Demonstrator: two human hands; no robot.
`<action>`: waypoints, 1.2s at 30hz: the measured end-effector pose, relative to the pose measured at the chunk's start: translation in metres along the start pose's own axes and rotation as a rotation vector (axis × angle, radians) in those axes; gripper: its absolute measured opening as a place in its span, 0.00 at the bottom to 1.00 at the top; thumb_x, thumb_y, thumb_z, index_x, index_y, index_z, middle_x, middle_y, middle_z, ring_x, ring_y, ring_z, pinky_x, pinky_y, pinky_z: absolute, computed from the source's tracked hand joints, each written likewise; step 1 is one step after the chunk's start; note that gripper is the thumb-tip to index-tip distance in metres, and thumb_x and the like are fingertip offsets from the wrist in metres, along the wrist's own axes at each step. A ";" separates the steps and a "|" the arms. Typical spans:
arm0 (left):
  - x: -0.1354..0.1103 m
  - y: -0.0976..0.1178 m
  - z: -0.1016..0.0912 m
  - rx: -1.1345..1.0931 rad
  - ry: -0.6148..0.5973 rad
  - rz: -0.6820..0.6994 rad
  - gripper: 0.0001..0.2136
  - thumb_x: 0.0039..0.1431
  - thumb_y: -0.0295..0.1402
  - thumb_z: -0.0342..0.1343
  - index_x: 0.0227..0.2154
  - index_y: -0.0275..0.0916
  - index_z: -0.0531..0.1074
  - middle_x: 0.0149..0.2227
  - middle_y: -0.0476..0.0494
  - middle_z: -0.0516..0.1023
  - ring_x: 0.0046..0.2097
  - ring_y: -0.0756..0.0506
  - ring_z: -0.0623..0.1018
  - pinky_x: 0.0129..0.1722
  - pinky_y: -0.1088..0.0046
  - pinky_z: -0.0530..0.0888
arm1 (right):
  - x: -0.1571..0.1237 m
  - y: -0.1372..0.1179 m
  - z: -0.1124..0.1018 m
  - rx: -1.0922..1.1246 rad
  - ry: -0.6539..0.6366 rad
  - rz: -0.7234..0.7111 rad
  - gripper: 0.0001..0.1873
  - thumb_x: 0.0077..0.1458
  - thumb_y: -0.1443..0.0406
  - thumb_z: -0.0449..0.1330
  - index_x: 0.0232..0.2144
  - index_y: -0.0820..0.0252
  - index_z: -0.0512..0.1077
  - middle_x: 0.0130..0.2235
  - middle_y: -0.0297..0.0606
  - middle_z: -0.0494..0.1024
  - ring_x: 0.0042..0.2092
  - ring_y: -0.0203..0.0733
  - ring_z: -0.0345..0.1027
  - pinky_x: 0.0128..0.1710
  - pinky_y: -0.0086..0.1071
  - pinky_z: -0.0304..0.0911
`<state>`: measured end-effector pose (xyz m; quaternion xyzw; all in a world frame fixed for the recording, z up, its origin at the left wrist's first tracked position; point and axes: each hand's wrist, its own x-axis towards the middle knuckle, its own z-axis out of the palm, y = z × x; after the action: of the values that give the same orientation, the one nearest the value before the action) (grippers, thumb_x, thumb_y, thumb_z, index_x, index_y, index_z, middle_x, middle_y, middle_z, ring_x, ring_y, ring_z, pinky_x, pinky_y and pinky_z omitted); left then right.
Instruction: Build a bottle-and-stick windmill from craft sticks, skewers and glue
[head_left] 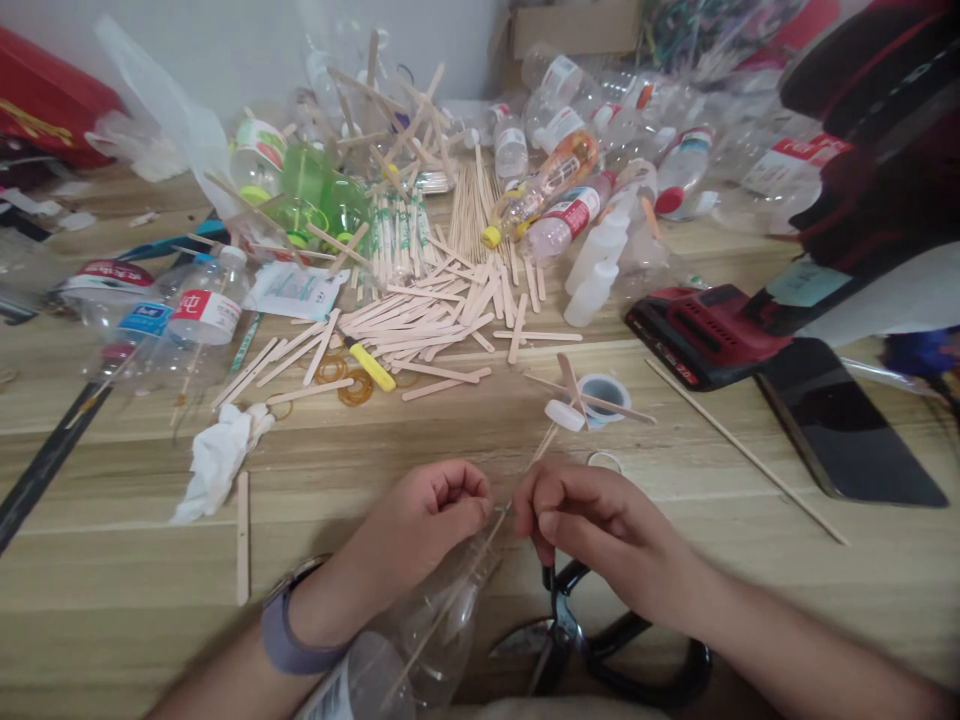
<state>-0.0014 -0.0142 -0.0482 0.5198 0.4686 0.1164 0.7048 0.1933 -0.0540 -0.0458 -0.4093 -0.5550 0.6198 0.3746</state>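
Note:
A thin wooden skewer [491,535] slants up out of a clear plastic bottle [442,640] lying below my hands. Near the skewer's top are a white bottle cap [564,415] and crossed craft sticks [571,385]. My left hand [446,510] is closed in a pinch just left of the skewer; what its fingertips hold is too small to tell. On the other side, my right hand [600,530] has its fingers curled together right beside the skewer, their contents hidden. Black-handled scissors [562,635] lie under my right hand.
A small open tub [604,395] stands behind the cap. Loose craft sticks [420,320], a yellow-handled tool [371,367] and rubber bands [355,388] lie beyond. To the right are a red-black power drill [705,335], a phone [847,420] and another skewer [742,450]. Plastic bottles [574,215] crowd the back.

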 end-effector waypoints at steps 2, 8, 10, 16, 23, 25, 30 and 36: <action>-0.001 0.000 0.000 0.022 -0.001 0.029 0.08 0.54 0.37 0.54 0.28 0.38 0.66 0.21 0.57 0.60 0.23 0.53 0.57 0.23 0.76 0.55 | 0.001 0.000 0.001 -0.037 0.031 -0.023 0.11 0.57 0.68 0.52 0.23 0.58 0.63 0.25 0.32 0.69 0.28 0.34 0.61 0.27 0.28 0.56; -0.005 0.001 0.002 0.063 0.002 0.078 0.08 0.58 0.38 0.52 0.29 0.38 0.65 0.23 0.56 0.61 0.25 0.52 0.59 0.24 0.76 0.57 | 0.000 0.001 0.002 -0.132 0.058 -0.038 0.11 0.58 0.69 0.51 0.22 0.57 0.61 0.25 0.31 0.67 0.28 0.35 0.59 0.27 0.29 0.55; -0.005 0.001 0.001 0.075 0.005 0.081 0.08 0.59 0.38 0.51 0.30 0.38 0.65 0.23 0.57 0.61 0.25 0.52 0.59 0.24 0.76 0.56 | 0.000 0.001 0.002 -0.148 0.058 -0.049 0.12 0.58 0.69 0.51 0.22 0.57 0.61 0.25 0.31 0.67 0.28 0.35 0.59 0.27 0.29 0.55; -0.003 0.002 -0.002 0.118 0.044 0.026 0.07 0.57 0.36 0.52 0.33 0.38 0.69 0.22 0.57 0.62 0.23 0.53 0.59 0.23 0.77 0.56 | 0.002 0.000 0.001 -0.138 0.044 -0.053 0.11 0.59 0.68 0.51 0.24 0.58 0.63 0.27 0.32 0.68 0.29 0.35 0.60 0.28 0.29 0.54; -0.004 0.003 0.000 0.353 0.066 0.089 0.10 0.55 0.31 0.47 0.31 0.38 0.75 0.28 0.50 0.75 0.30 0.48 0.70 0.30 0.74 0.65 | 0.001 0.002 0.004 -0.109 0.041 -0.063 0.11 0.59 0.68 0.52 0.24 0.58 0.63 0.27 0.32 0.68 0.30 0.34 0.60 0.29 0.29 0.55; -0.005 0.004 0.001 0.415 0.075 0.127 0.10 0.55 0.30 0.46 0.29 0.38 0.73 0.27 0.51 0.74 0.30 0.48 0.71 0.31 0.74 0.65 | 0.001 0.003 0.005 -0.094 0.029 -0.060 0.11 0.60 0.68 0.53 0.24 0.58 0.63 0.27 0.31 0.67 0.30 0.34 0.59 0.29 0.28 0.54; -0.004 0.004 0.001 0.535 0.071 0.218 0.09 0.56 0.28 0.45 0.25 0.39 0.69 0.25 0.52 0.73 0.30 0.49 0.72 0.31 0.74 0.64 | 0.001 0.005 0.008 -0.052 0.005 -0.067 0.12 0.61 0.68 0.52 0.24 0.57 0.61 0.27 0.29 0.65 0.29 0.33 0.57 0.28 0.28 0.53; -0.004 0.003 0.001 0.562 0.047 0.241 0.09 0.56 0.28 0.44 0.25 0.39 0.68 0.25 0.52 0.72 0.29 0.49 0.70 0.30 0.74 0.63 | 0.001 0.005 0.009 -0.062 -0.011 -0.012 0.12 0.61 0.68 0.51 0.24 0.57 0.59 0.26 0.29 0.62 0.29 0.34 0.55 0.28 0.29 0.51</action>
<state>-0.0011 -0.0159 -0.0435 0.7433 0.4337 0.0772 0.5035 0.1849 -0.0573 -0.0509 -0.4139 -0.5785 0.6023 0.3623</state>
